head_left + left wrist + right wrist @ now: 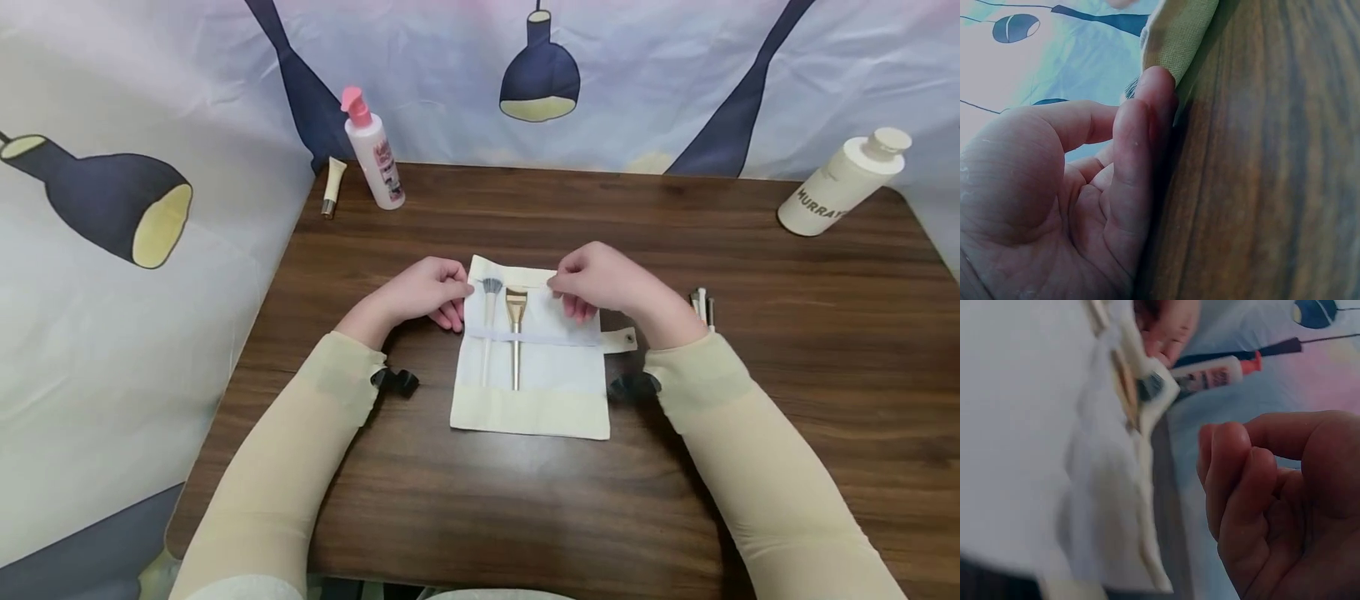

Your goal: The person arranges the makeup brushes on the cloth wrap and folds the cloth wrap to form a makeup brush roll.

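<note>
A cream cloth brush roll (532, 414) lies unfolded on the table, a snap strap (619, 340) sticking out at its right. Two makeup brushes stand in its white inner pocket: a white-handled brush (490, 302) with grey bristles and a flat brush (516, 329) with a gold-coloured ferrule. At the roll's upper left edge, my left hand (429, 292) pinches the cloth; the left wrist view shows fingertips at the edge (1179, 37). My right hand (603, 279) is over the upper right part, its curled fingers (1241, 494) holding nothing visible and apart from the cloth in the right wrist view.
A white pump bottle (378, 167) with a pink top and a small tube (332, 187) stand at the back left. A large white bottle (836, 187) is at the back right. Several slim handles (701, 304) show beyond my right wrist. A printed curtain (450, 83) hangs behind the table.
</note>
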The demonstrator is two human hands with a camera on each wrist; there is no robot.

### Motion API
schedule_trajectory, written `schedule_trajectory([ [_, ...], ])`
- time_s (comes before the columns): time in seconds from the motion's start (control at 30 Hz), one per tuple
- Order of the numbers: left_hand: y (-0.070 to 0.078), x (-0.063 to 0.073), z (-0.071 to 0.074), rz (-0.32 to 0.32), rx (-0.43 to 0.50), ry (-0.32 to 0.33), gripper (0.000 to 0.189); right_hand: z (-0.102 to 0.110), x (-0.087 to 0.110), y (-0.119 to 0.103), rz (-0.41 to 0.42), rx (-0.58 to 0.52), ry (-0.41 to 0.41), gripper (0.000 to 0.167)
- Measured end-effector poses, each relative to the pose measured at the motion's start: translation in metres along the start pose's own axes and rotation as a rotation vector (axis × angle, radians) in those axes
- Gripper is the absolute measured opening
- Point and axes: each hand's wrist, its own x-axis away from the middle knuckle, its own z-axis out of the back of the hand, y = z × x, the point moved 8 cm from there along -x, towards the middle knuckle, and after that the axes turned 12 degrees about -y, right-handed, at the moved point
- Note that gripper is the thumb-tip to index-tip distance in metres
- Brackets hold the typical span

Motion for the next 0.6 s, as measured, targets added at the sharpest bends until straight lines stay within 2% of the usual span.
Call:
schedule_trajectory([
  [0.17,-0.004,-0.002,-0.002,-0.017,0.005,0.012,0.019,0.031,0.038,0.023,0.001,-0.012,0.111,0.026],
  [0.37,-0.008,-0.002,-0.004,0.007,0.005,-0.003,0.019,0.058,0.082,0.071,-0.088,0.041,0.188,0.03],
  [0.47,-0.007,-0.001,-0.002,-0.009,-0.002,0.016,0.02,0.064,0.093,0.089,-0.141,0.141,0.192,0.028],
  [0.6,-0.002,-0.001,-0.001,-0.013,0.005,0.019,0.019,0.063,0.104,0.104,-0.221,0.297,0.142,0.027],
])
